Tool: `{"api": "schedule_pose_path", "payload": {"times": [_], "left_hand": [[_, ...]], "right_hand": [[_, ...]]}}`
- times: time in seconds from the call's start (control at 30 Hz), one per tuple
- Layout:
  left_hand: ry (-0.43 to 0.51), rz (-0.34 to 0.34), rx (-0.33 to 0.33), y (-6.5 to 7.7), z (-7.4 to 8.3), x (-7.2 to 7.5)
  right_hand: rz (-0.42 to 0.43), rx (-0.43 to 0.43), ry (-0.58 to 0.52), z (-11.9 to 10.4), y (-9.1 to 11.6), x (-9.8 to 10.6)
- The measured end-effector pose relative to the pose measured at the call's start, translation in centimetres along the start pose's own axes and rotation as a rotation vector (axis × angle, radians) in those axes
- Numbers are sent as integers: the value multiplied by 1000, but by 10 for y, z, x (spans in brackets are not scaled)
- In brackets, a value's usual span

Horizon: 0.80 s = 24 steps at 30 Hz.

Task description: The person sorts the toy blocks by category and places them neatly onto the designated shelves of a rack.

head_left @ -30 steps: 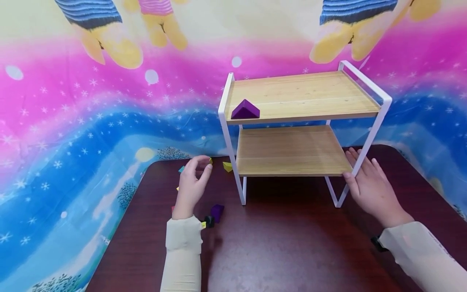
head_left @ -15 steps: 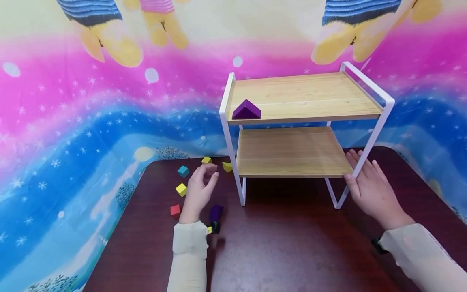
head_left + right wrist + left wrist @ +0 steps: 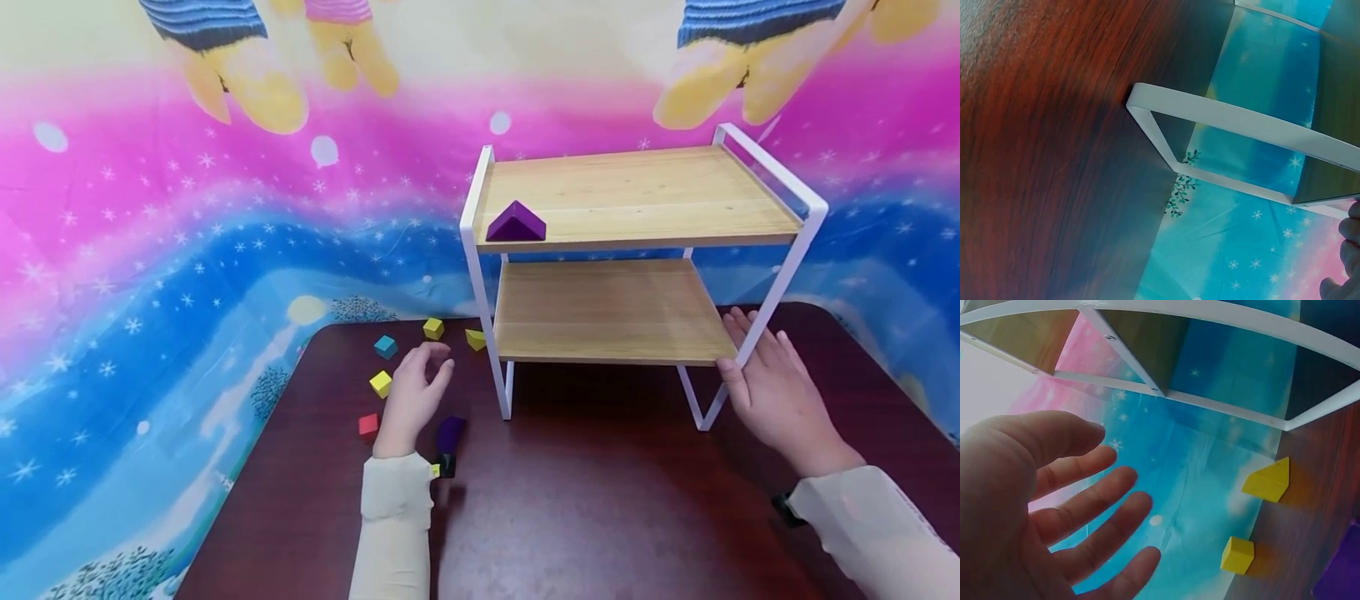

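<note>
In the head view, my left hand (image 3: 415, 392) hovers over the table left of the two-tier shelf (image 3: 637, 348), fingers relaxed, holding nothing. The left wrist view shows that hand (image 3: 1085, 506) with its fingers loosely bent and spread apart. My right hand (image 3: 783, 400) rests against the right side of the shelf, fingers extended along the side and thumb at the white front leg (image 3: 776, 287). Only a few fingertips (image 3: 1349, 250) show at the edge of the right wrist view. A purple triangular block (image 3: 517, 222) sits at the top board's front left.
Left of the shelf lie a yellow cube (image 3: 433, 328), a yellow wedge (image 3: 476, 339), a teal cube (image 3: 386, 347), another yellow cube (image 3: 380, 384) and a red cube (image 3: 368, 427). A dark purple block (image 3: 451, 433) lies beside my left wrist. A printed cloth (image 3: 225, 217) hangs behind the table.
My left hand has moved slightly right and toward me, uncovering the cubes behind it. The right hand keeps its place on the shelf. The head view has shifted a little.
</note>
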<state>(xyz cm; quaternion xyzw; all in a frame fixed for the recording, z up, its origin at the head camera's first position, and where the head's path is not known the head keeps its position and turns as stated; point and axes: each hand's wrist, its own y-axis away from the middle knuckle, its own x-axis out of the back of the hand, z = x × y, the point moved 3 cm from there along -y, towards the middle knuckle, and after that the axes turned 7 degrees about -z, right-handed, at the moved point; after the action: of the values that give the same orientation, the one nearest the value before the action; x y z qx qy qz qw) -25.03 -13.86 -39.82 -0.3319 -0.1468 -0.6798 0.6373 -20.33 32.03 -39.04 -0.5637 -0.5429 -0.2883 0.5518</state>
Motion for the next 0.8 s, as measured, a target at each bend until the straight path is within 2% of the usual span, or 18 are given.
{"api": "schedule_pose_path", "payload": {"times": [0.1,0.37,0.6,0.8], "left_hand": [[-40,-42,37,0,-2,-1],[-175,-212,149,1,-16,-8],[-230,-261,215,6,-20,-9],[-248,-337,268,10,-23,-13]], "right_hand": [[4,4,2,0,-1,0],[7,5,1,3,-1,-1],[-8,3,-5,2,0,-1],[-8,2,3,2,-1,-1]]}}
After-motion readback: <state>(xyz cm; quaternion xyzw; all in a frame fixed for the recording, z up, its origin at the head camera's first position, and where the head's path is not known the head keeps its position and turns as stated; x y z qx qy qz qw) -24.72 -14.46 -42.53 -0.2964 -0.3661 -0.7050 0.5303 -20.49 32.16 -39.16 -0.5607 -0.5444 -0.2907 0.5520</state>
